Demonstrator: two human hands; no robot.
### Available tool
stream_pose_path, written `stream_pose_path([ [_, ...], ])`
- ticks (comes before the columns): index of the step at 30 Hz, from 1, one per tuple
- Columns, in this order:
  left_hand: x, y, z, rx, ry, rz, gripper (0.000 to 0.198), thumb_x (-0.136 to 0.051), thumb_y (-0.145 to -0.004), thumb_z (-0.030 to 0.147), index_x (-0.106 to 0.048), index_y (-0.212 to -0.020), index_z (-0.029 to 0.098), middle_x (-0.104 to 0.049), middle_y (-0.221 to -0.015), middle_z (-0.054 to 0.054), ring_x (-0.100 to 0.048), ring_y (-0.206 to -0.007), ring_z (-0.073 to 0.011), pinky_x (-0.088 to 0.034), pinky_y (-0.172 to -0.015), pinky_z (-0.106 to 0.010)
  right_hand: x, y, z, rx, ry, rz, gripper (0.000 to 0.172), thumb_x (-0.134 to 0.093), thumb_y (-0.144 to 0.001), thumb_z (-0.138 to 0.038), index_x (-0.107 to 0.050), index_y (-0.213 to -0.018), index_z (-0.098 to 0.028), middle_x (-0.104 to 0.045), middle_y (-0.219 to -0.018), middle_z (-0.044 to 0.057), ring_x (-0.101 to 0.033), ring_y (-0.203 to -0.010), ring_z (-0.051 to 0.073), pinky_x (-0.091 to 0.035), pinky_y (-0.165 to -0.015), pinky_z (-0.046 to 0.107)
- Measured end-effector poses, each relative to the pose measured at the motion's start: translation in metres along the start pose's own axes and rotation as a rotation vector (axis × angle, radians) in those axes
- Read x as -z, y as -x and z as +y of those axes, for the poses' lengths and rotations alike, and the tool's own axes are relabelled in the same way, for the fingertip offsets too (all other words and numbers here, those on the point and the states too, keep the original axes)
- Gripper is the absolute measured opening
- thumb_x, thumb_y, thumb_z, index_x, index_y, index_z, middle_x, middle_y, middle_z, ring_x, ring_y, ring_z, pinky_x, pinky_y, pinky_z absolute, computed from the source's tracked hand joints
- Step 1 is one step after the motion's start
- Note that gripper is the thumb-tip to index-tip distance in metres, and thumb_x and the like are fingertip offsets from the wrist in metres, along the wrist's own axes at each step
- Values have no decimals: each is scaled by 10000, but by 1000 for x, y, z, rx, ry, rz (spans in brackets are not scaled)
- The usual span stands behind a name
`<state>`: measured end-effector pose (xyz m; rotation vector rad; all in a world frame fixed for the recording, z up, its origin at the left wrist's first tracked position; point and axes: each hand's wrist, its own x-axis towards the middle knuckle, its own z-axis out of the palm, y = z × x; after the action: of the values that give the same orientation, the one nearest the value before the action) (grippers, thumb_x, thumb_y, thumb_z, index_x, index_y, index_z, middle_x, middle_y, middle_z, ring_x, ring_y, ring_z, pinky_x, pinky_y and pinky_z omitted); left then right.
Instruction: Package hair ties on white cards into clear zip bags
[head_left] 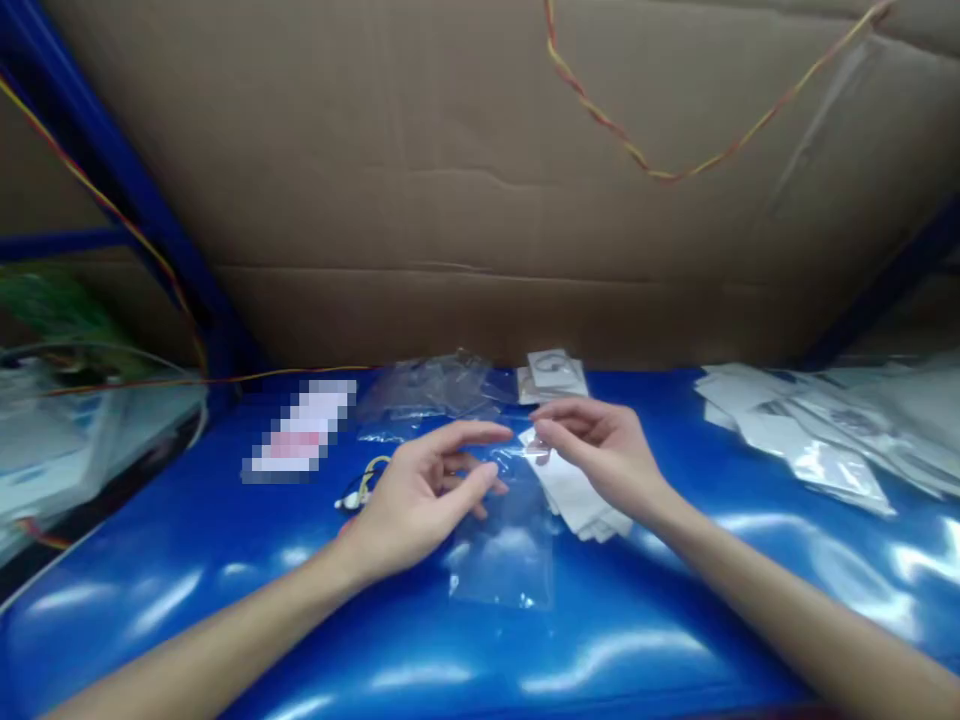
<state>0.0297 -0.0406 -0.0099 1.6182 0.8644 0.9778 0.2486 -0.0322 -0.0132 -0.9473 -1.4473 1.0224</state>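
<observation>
A clear plastic bag hangs or lies in front of me over the blue surface, its top edge near both hands. My right hand pinches the bag's upper right corner between thumb and forefinger. My left hand is at the bag's upper left with thumb and forefinger apart; its other fingers curl behind, partly hidden. Under my right hand lies a fanned stack of white paper slips. Beside my left hand, partly covered by it, sits a small bundle of yellow and black wires with white connectors.
More clear bags lie at the back, next to a small pile of packets. Several filled packets spread over the right side. A blurred-out item lies left. Cardboard stands behind, with a twisted wire hanging down.
</observation>
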Motion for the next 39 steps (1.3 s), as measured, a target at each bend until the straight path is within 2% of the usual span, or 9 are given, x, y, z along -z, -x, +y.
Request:
stream_pose_path([
  [5, 1, -5, 2, 74, 81, 66, 385, -794, -813, 285, -713, -1169, 163, -777, -1154, -130, -770, -732, -204, -600, -555, -258, 12, -6, -3, 57, 147, -34, 312, -674, -928, -469, -735, -1063, -194, -758, -743, 24, -678, -609, 168, -531, -603, 296],
  [8, 3, -7, 3, 98, 82, 156, 396, -819, -777, 284, -729, -1142, 158, -788, -1136, -127, -774, -726, -215, -601, -574, -273, 29, -11, -5, 171, 626, -45, 360, -596, -958, -515, -764, -1017, -202, -741, -730, 32, -642, -606, 171, -455, -569, 285],
  [10, 4, -8, 2, 109, 73, 194, 401, -827, -765, 275, -735, -1136, 153, -804, -1062, -118, -770, -715, -213, -601, -592, -276, 39, -14, -4, 178, 1031, -125, 392, -666, -881, -593, -790, -1002, -241, -719, -665, 22, -639, -580, 193, -417, -559, 296],
  [13, 5, -7, 0, 120, 53, 210, 393, -818, -773, 268, -734, -1139, 150, -809, -1015, -108, -762, -713, -209, -596, -603, -277, 47, -15, 0, 138, 1294, -227, 592, -764, -713, -715, -780, -1080, -250, -778, -800, 70, -714, -703, 279, -461, -598, 331],
  [17, 6, -8, 0, 126, 34, 196, 385, -808, -781, 273, -732, -1140, 157, -806, -1016, -100, -745, -692, -195, -585, -592, -276, 46, -14, 6, 91, 1333, -293, 632, -816, -646, -697, -752, -1093, -255, -800, -998, 91, -746, -885, 344, -535, -695, 385],
  [21, 6, -9, 0, 141, 20, 180, 404, -814, -770, 290, -732, -1138, 146, -806, -931, -93, -726, -663, -192, -587, -590, -286, 46, -13, 7, 123, 1315, -291, 654, -817, -662, -671, -733, -1136, -227, -784, -1054, 116, -737, -917, 345, -554, -734, 403],
  [26, 5, -8, 3, 148, 10, 187, 413, -808, -783, 313, -730, -1147, 134, -801, -871, -91, -726, -666, -202, -579, -584, -284, 49, -14, 5, 129, 1287, -271, 521, -819, -709, -596, -720, -1073, -236, -738, -1115, 96, -722, -882, 300, -548, -714, 383],
  [34, 4, -7, 7, 172, -31, 197, 428, -819, -768, 337, -743, -1140, 137, -805, -876, -73, -676, -588, -158, -531, -541, -244, 48, -15, 5, 16, 1295, -237, 570, -813, -685, -620, -708, -1062, -205, -753, -1078, 99, -700, -957, 323, -530, -767, 394],
  [39, 4, -8, 8, 187, -45, 185, 439, -814, -776, 336, -736, -1160, 140, -778, -746, -43, -662, -573, -161, -497, -508, -232, 49, -17, 4, -15, 1285, -221, 504, -795, -717, -602, -705, -1009, -200, -753, -1035, 94, -692, -957, 314, -515, -768, 383],
])
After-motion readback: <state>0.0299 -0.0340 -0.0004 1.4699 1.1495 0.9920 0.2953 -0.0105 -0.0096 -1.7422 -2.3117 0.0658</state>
